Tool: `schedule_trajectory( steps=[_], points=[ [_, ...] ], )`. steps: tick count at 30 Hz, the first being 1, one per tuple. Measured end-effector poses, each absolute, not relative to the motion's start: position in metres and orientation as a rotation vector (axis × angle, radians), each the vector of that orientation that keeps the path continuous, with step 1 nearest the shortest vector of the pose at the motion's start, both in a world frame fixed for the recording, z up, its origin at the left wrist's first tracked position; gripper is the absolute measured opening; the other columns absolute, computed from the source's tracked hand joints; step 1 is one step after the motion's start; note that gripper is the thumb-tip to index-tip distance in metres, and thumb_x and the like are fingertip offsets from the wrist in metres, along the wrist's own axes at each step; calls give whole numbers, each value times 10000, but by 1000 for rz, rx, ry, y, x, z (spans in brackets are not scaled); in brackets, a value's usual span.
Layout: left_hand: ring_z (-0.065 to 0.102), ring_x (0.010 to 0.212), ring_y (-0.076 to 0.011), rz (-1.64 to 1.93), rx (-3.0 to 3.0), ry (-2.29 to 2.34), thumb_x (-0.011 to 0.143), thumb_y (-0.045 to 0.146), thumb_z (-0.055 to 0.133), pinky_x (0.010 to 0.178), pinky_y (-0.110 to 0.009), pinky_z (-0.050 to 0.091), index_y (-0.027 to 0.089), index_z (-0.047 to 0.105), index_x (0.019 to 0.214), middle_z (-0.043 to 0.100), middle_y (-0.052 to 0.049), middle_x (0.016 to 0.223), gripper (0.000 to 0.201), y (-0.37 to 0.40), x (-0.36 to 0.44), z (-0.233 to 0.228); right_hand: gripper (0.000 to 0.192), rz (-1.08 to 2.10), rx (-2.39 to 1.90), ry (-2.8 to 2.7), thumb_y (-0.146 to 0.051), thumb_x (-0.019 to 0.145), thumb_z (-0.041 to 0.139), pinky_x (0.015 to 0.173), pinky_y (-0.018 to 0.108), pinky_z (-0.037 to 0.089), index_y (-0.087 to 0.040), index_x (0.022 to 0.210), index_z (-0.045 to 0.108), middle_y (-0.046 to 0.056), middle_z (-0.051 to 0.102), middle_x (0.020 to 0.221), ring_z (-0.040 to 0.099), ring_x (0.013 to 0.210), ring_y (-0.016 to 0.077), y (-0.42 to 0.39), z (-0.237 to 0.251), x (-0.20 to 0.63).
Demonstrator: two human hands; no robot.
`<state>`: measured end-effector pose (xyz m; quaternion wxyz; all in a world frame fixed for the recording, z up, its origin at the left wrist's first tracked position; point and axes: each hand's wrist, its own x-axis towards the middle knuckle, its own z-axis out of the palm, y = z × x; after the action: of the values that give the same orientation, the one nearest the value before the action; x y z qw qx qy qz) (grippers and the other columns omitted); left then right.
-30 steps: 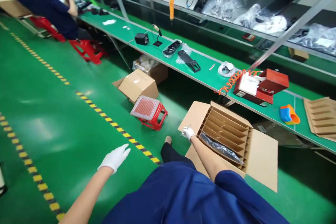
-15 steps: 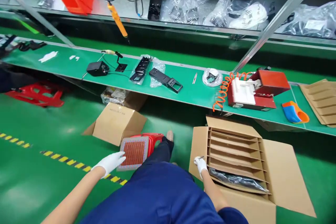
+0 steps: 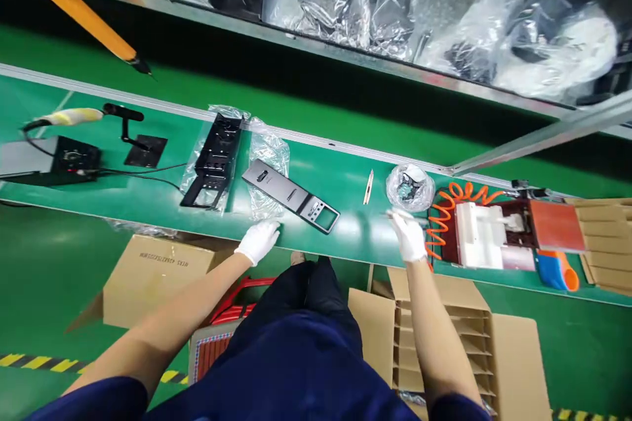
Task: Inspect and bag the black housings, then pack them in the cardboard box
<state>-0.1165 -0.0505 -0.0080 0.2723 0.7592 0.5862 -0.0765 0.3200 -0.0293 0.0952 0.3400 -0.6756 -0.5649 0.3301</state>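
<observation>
My left hand (image 3: pixel 258 242), in a white glove, rests at the front edge of the green bench with its fingers stretched out, holding nothing. Just beyond it lies a long grey-and-black panel (image 3: pixel 291 196) with a rectangular opening at one end, partly over a clear plastic bag (image 3: pixel 266 151). My right hand (image 3: pixel 409 237), also gloved, is closed around a thin grey rod-like tool (image 3: pixel 422 221) over the bench. Behind that hand sits a bag of small dark parts (image 3: pixel 411 188). A pair of tweezers (image 3: pixel 368 187) lies to its left.
A black frame (image 3: pixel 217 161) lies on plastic at the left, near a soldering iron (image 3: pixel 76 116). Coiled orange hose (image 3: pixel 437 223) and a red-and-white machine (image 3: pixel 478 237) stand at the right. An orange electric screwdriver (image 3: pixel 74 6) hangs upper left. Below is a partitioned carton (image 3: pixel 518 355).
My body has turned to the bench and come closer. Both hands have moved from low at my sides up to the bench; the right still grips the thin tool. The panel's orientation looks similar.
</observation>
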Motion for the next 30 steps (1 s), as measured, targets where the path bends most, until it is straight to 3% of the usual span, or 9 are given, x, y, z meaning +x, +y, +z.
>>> schedule_trajectory(
  steps=[3,6,10,16,20,25,30],
  points=[
    [569,1367,-298,-109,2144,1337,945,172,563,1185,-468,415,164,696,1284,656,-159,1401,365,-37,-112,-28,301,936,-1623,-1441,-489,885,645,1109,495,522,-220,937,770,105,773,1102,713,1130,267,92,71,294],
    [573,1358,-313,1,2343,1161,952,167,551,1149,-496,438,164,675,1336,658,-161,1401,404,-40,-120,-48,284,972,-1538,-1428,-503,838,692,1082,483,540,-227,869,752,76,785,990,738,1034,259,186,43,259],
    [609,1297,-296,221,2538,1096,948,130,534,1095,-468,463,158,639,1381,689,-152,1353,446,-49,-130,-60,259,1036,-1438,-1471,-487,849,686,1040,408,570,-232,823,728,47,786,997,745,1017,218,257,-3,229],
    [657,1189,-273,369,2593,1092,925,73,518,1064,-439,470,136,665,1290,742,-124,1233,398,-42,-124,-44,133,1025,-1387,-1698,-374,867,705,1141,423,505,-269,817,768,-10,799,953,753,1038,208,287,-48,227],
    [682,1117,-260,392,2593,1108,907,41,499,1018,-427,499,134,662,1246,757,-111,1170,387,-36,-120,-37,126,1028,-1336,-1861,-318,899,674,1031,382,584,-276,863,788,-1,801,1014,740,1094,212,293,-51,230],
    [693,1091,-259,393,2575,1127,897,35,505,1013,-434,513,152,640,1255,765,-92,1141,400,-37,-119,-37,120,1012,-1280,-2164,-225,881,696,978,375,587,-257,911,807,19,786,1123,738,1090,226,306,-43,229],
    [699,1095,-260,363,2537,1128,895,55,509,1002,-434,535,169,634,1300,762,-94,1152,439,-44,-122,-45,254,907,-982,-2645,-110,912,571,756,296,514,-241,800,757,13,768,968,699,861,173,322,-17,225]
  ],
)
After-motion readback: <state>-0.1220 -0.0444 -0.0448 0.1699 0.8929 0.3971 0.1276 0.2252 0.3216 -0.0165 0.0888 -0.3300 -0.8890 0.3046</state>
